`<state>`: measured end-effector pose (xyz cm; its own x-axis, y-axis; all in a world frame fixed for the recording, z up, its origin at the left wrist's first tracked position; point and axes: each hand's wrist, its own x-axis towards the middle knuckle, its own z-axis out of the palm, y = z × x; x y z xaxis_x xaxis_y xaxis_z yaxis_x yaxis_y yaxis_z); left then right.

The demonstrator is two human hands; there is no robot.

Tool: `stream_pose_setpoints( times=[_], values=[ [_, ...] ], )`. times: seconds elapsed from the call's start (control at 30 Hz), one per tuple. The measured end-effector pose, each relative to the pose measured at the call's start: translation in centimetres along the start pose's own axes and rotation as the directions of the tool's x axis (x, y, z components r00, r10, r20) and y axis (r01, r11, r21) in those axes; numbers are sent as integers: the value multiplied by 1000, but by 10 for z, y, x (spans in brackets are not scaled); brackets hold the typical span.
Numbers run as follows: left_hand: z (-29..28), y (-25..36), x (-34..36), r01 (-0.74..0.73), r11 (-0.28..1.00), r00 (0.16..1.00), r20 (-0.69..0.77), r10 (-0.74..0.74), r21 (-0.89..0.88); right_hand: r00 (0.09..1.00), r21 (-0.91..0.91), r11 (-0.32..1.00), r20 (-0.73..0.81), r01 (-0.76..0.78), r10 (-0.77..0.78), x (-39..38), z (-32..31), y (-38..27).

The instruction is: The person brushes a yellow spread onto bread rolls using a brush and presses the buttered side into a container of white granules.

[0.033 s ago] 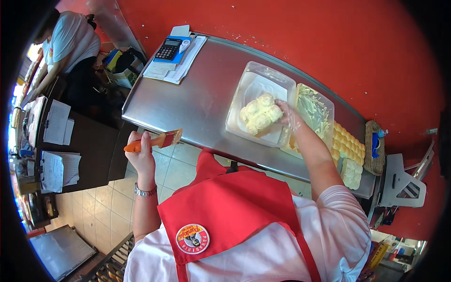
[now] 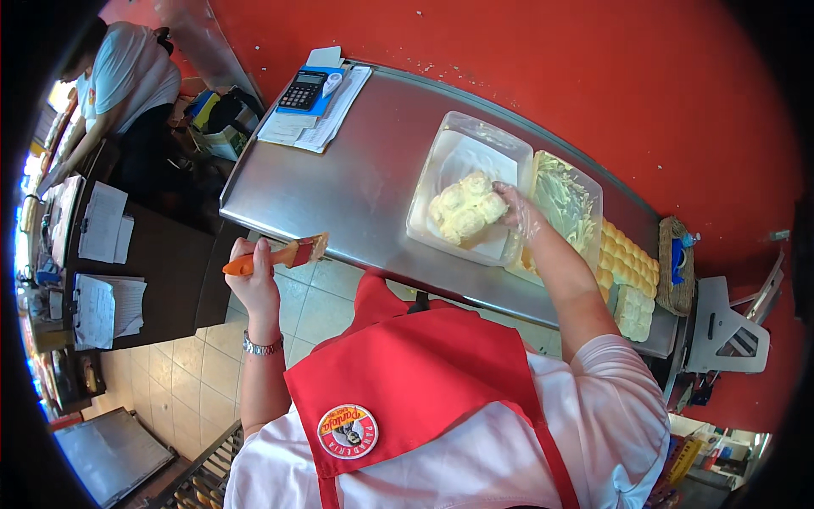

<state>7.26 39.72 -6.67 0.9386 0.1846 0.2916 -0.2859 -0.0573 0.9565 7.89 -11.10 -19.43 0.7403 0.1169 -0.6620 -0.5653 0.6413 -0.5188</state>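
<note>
My left hand (image 2: 255,273) is closed around the orange handle of a pastry brush (image 2: 298,252), held beyond the counter's front edge. Its bristles look coated with something pale. My right hand (image 2: 515,208), in a clear plastic glove, grips the right side of a cluster of bread rolls (image 2: 466,208) covered in pale yellow cream. The cluster is over a translucent plastic bin (image 2: 428,178) with a white sheet inside; I cannot tell whether it touches the bottom. Beside it, a second bin (image 2: 566,193) has yellow cream smeared inside, partly hidden by my right forearm.
Golden rolls (image 2: 629,259) and a pale, coated block of rolls (image 2: 635,314) lie at the counter's right end. A wicker basket (image 2: 676,280) stands beyond them. Papers and a calculator (image 2: 303,90) sit at the far left of the steel counter (image 2: 365,161). Another person (image 2: 136,72) leans at the far left.
My right hand and the cluster of bread rolls have shifted slightly to the left in the bin. My left hand with the pastry brush has hardly moved.
</note>
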Motion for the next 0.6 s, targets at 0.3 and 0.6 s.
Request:
stream_pose_setpoints(
  times=[0.3,0.6],
  values=[
    [10,10,-8,33,999,999,-19,-34,-11,989,41,990,-52,138,-136,-44,4,-25],
    [89,44,-10,-23,999,1000,2,23,-40,948,280,935,166,218,-271,-20,-9,12]
  ],
)
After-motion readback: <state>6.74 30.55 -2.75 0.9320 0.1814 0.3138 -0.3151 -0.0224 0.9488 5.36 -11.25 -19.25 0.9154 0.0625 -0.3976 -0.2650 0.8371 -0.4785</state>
